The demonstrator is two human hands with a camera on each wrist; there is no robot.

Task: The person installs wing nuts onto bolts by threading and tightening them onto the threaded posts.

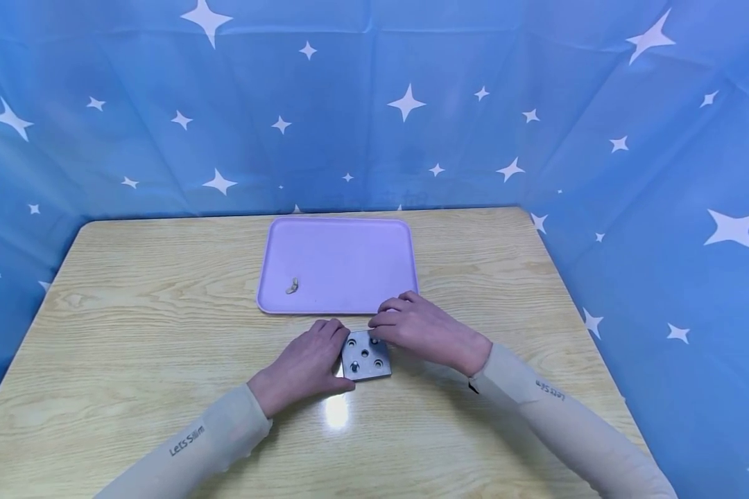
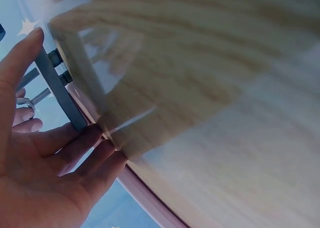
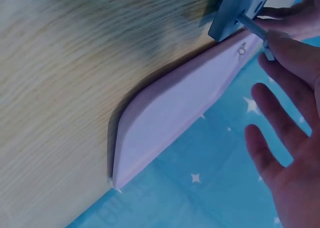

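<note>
A square grey metal plate [image 1: 365, 360] with several holes stands raised on short feet over the table. My left hand [image 1: 311, 357] grips it by its left side, the thumb at the near corner and the fingers at the far one. A threaded bolt [image 1: 354, 367] sticks up from the near left hole. At the far right corner, my right hand [image 1: 421, 329] pinches a small wing nut [image 3: 269, 52] on the top of a second upright bolt [image 3: 251, 25]. Its other fingers are spread apart. Thumb and fingertip partly hide this nut.
Beyond the plate lies a shallow purple tray [image 1: 349, 263], with a small metal piece like another wing nut [image 1: 293, 285] at its near left. The wooden table [image 1: 162, 298] reaches back to a blue curtain [image 1: 349, 138] with white stars.
</note>
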